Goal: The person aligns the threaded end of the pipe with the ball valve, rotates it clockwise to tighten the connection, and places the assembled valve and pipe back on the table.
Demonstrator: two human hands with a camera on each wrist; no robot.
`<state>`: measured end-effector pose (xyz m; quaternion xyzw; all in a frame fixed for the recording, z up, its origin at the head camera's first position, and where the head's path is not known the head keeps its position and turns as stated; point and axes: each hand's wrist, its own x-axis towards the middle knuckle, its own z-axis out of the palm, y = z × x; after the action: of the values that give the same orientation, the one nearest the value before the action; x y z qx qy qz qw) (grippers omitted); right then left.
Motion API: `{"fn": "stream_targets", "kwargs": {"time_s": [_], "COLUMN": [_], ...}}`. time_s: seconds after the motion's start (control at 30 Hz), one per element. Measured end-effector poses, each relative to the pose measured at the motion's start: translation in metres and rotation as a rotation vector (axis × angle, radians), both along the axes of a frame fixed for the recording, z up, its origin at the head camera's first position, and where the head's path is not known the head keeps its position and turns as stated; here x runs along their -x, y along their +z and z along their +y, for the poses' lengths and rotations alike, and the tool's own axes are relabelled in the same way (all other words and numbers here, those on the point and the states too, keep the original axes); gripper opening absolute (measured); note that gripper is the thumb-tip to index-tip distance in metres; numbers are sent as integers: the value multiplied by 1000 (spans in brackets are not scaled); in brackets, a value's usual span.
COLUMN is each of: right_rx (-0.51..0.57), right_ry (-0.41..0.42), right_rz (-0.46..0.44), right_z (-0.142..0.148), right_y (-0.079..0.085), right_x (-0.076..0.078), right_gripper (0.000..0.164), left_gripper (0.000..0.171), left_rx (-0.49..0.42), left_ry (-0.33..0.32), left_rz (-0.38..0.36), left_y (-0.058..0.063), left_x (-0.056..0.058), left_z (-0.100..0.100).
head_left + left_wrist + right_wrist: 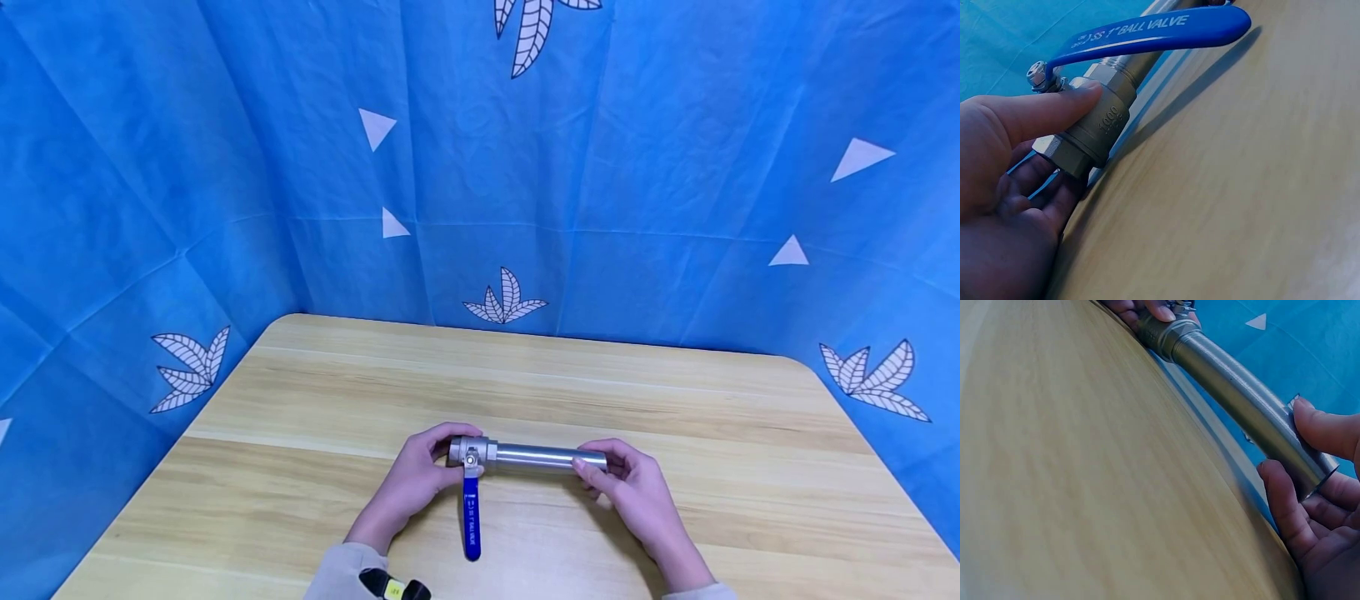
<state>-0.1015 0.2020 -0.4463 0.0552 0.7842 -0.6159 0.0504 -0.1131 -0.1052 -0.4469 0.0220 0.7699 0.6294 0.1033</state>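
Observation:
My left hand (pixel 414 479) grips the steel body of a ball valve (pixel 468 451), thumb on the near side and fingers round the back. The valve's blue lever handle (pixel 1154 34), lettered "SS 1" BALL VALVE", points toward me in the head view. A smooth steel pipe (pixel 540 456) runs right from the valve, its end in the valve's hex collar, where some thread (pixel 1114 63) shows in the left wrist view. My right hand (pixel 636 492) holds the pipe's free end between thumb and fingers. Valve and pipe lie in one line, close over the table.
A light wood table (pixel 337 392) with rounded far corners spreads under both hands. Blue cloth (pixel 480 167) with white leaf and triangle prints hangs behind it and along its sides. A black band with a yellow tag (pixel 393 588) sits at the left sleeve.

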Motion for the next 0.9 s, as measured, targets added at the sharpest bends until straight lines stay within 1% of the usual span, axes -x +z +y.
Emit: {"fn": "stream_targets", "kwargs": {"time_s": [0.43, 0.5, 0.6, 0.73, 0.9], "right_rx": [-17, -10, -4, -24, -40], "right_ry": [9, 19, 37, 54, 50], "right_rz": [-1, 3, 14, 58, 128], "right_z": [0, 1, 3, 4, 3], "right_y": [2, 2, 3, 3, 3], "right_x": [-1, -1, -2, -3, -5], "right_gripper": [37, 38, 45, 52, 47], "left_gripper": [47, 47, 47, 46, 45], "left_rx": [-1, 0, 0, -2, -9], "left_ry": [2, 2, 4, 8, 10], "left_rz": [-2, -6, -9, -7, -10], "left_y": [1, 1, 2, 2, 2], "left_x": [0, 0, 0, -1, -1], "left_z": [0, 0, 0, 0, 0]}}
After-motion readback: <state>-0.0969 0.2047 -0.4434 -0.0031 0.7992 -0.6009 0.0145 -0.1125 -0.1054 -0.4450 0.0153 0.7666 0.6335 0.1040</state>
